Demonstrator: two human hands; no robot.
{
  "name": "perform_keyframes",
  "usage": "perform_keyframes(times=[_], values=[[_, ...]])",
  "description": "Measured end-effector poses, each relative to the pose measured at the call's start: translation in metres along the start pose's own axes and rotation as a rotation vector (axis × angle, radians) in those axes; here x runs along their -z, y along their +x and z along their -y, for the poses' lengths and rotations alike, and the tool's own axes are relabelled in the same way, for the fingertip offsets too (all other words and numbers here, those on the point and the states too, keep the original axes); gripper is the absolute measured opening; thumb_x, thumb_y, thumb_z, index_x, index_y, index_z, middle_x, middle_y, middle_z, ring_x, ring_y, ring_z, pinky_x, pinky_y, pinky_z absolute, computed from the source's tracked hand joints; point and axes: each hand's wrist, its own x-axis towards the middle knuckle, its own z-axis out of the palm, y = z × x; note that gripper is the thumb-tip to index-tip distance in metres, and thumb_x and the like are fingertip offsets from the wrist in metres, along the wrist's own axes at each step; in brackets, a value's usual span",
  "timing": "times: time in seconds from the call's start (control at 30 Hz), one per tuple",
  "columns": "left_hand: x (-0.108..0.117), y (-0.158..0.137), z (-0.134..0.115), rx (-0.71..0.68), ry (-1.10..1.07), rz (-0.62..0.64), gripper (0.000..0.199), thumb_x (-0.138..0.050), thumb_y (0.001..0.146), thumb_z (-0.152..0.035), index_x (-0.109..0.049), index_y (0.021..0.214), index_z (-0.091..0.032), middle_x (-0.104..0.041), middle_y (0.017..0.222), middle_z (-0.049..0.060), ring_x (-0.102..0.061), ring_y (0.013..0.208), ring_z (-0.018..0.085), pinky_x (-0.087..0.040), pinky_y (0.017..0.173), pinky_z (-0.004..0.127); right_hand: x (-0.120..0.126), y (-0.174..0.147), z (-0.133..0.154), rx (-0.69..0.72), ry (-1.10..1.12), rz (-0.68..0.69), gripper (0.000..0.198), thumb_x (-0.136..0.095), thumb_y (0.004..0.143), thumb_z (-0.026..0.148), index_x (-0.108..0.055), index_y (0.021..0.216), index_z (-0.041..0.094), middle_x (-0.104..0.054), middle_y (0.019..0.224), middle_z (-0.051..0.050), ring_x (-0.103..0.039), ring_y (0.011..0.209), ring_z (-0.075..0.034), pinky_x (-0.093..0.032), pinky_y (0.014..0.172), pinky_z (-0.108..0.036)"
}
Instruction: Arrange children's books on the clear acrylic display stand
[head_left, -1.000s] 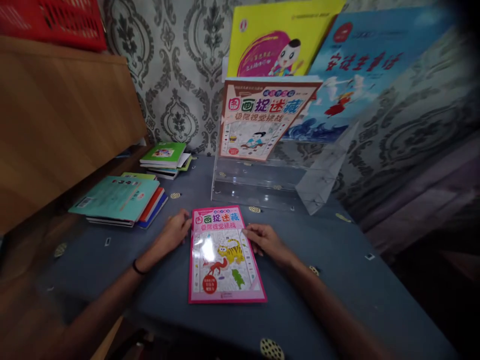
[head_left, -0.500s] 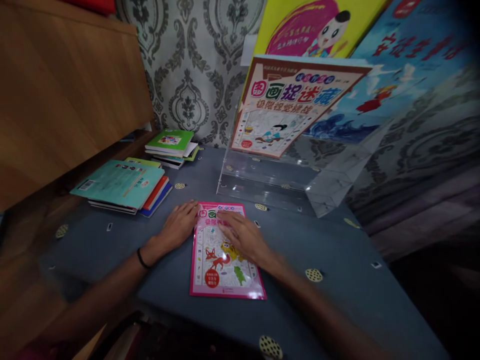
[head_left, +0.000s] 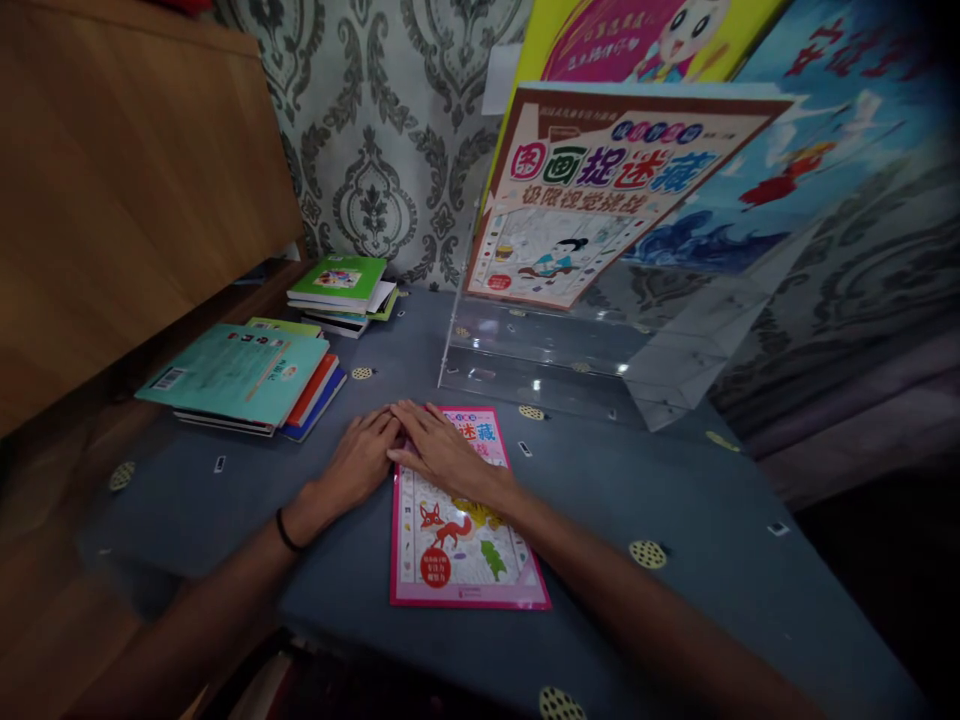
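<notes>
A pink-bordered picture book (head_left: 469, 590) lies flat on the blue-grey tablecloth, its cover showing a red fox, a yellow tiger and a green shape. My right hand (head_left: 442, 450) rests on the upper left of the cover, palm down with fingers stretched out, hiding part of the title. Its fingertips meet those of my left hand (head_left: 364, 450), which lies flat at the book's upper left edge with fingers extended. A black band (head_left: 286, 530) circles my left wrist.
Beyond the book, a clear acrylic stand (head_left: 540, 385) holds a brown-bordered book (head_left: 577, 230), a yellow book (head_left: 525, 60) and a blue book (head_left: 795, 190). On the left are a teal-topped book stack (head_left: 232, 375) and a green-topped stack (head_left: 337, 280), near a wooden cabinet (head_left: 142, 190).
My right hand has slid left across the cover to meet my left hand, uncovering the right part of the title. The left hand has hardly moved. The view has shifted slightly.
</notes>
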Motion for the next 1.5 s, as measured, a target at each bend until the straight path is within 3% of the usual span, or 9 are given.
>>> perform_keyframes(times=[0.37,0.53,1.03,1.33,1.5], values=[[-0.008,0.001,0.001,0.052,0.016,-0.049,0.034,-0.046,0.097,-0.012,-0.059,0.128,-0.018,-0.062,0.141,0.016,-0.054,0.135,0.029,-0.050,0.106,0.052,-0.001,-0.006,-0.002,-0.003,-0.047,-0.059,0.074,-0.046,0.101,0.059,-0.034,0.158,0.012,-0.044,0.158,-0.019,-0.033,0.151,-0.031,-0.030,0.124,-0.051],[-0.009,0.002,-0.001,0.066,0.078,-0.027,0.036,-0.044,0.098,-0.011,-0.059,0.131,-0.013,-0.059,0.145,0.019,-0.054,0.137,0.030,-0.050,0.107,0.051,-0.003,-0.009,-0.008,0.001,-0.047,-0.055,0.074,-0.042,0.103,0.059,-0.037,0.156,0.008,-0.042,0.159,-0.021,-0.034,0.151,-0.030,-0.031,0.124,-0.051],[-0.012,0.002,0.002,0.051,0.104,-0.066,0.038,-0.038,0.103,-0.022,-0.058,0.135,-0.015,-0.060,0.145,0.017,-0.055,0.136,0.030,-0.050,0.106,0.051,-0.008,-0.016,-0.003,-0.166,-0.140,-0.066,0.070,-0.042,0.103,0.056,-0.042,0.153,0.006,-0.038,0.161,-0.022,-0.032,0.152,-0.031,-0.027,0.125,-0.050],[-0.013,0.015,0.003,-0.049,0.031,-0.062,0.049,-0.040,0.093,-0.006,-0.051,0.141,-0.012,-0.059,0.145,0.017,-0.057,0.134,0.027,-0.050,0.108,0.045,-0.004,-0.016,-0.005,-0.154,-0.080,-0.067,0.067,-0.050,0.102,0.047,-0.041,0.152,0.004,-0.037,0.160,-0.024,-0.029,0.153,-0.031,-0.026,0.125,-0.052],[-0.016,0.015,0.003,-0.060,0.069,-0.060,0.047,-0.041,0.095,-0.009,-0.050,0.142,-0.011,-0.060,0.144,0.019,-0.058,0.133,0.029,-0.052,0.106,0.048,0.004,-0.025,-0.005,-0.171,-0.077,-0.062,0.072,-0.052,0.101,0.050,-0.040,0.152,0.001,-0.035,0.160,-0.026,-0.029,0.153,-0.033,-0.027,0.125,-0.049]])
